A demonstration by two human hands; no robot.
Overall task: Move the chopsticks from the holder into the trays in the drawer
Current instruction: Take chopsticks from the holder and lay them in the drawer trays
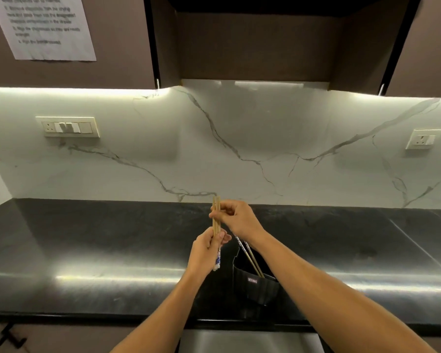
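Nearest the camera, at the bottom edge, a pale grey panel [242, 340] sits below the counter's front. I cannot tell whether it is the drawer, and no trays show. Just behind it, on the glossy black stone countertop [112, 250], stands the black ribbed holder [259, 286]. A few leftover chopsticks [252, 262] lean in it, partly hidden by the right forearm.

Up and to the left of the holder, the left hand [208, 250] curls its fingers round the lower part of a bundle of tan wooden chopsticks with blue-and-white patterned ends [216, 225]. The bundle is roughly upright, patterned ends down. The right hand [236, 216] pinches the bundle's upper part between thumb and fingers.

The step in hand looks like squaring the bundle before it goes to the drawer. To do it well, one hand should grip firmly while the other nudges the sticks level, never loosening both at once. Slim, smooth sticks probably slide past each other easily and would scatter on the counter. All patterned ends should face one way, so the bundle can be laid flat in a tray.

Beyond the hands rises the white grey-veined marble backsplash [239, 149], with a cream switch plate [68, 127] on the left and a cream socket [423, 138] on the right. Farthest off, a printed paper sheet [43, 26] hangs on the brown cabinet, its text too blurred to read.
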